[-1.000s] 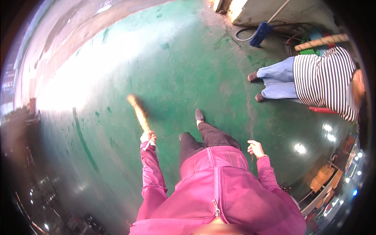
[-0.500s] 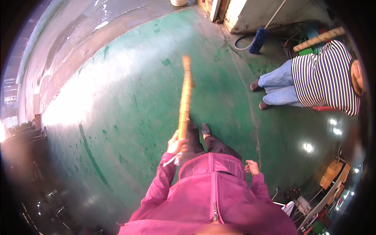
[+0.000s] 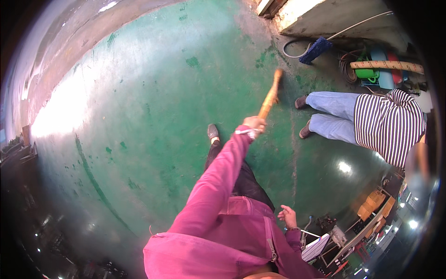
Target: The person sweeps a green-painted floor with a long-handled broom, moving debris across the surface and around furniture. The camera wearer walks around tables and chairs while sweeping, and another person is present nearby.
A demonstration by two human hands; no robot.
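Observation:
My left hand (image 3: 254, 123) is closed around a long yellow-brown stick (image 3: 269, 103). Bands like bamboo joints ring the stick, and a narrow reddish-tan knob ends it. Stretched forward over the green floor, the arm holds it with its far end tilted away and to the right. Something white, perhaps a strap or cloth, shows at that wrist. My right hand (image 3: 287, 215) hangs low beside my right hip, holding nothing, with its fingers loosely apart.
A person in a striped top (image 3: 389, 123) stands at the right. Behind are a blue mop head (image 3: 316, 50), another tan pole (image 3: 388, 66) and a green container (image 3: 367, 74). Cardboard boxes (image 3: 371, 204) lie at the lower right. Dark marks streak the green floor (image 3: 153, 139).
My left hand has swung forward and to the right with the stick, whose far end now reaches nearer the person. My feet have shifted in a step, and the view has turned slightly.

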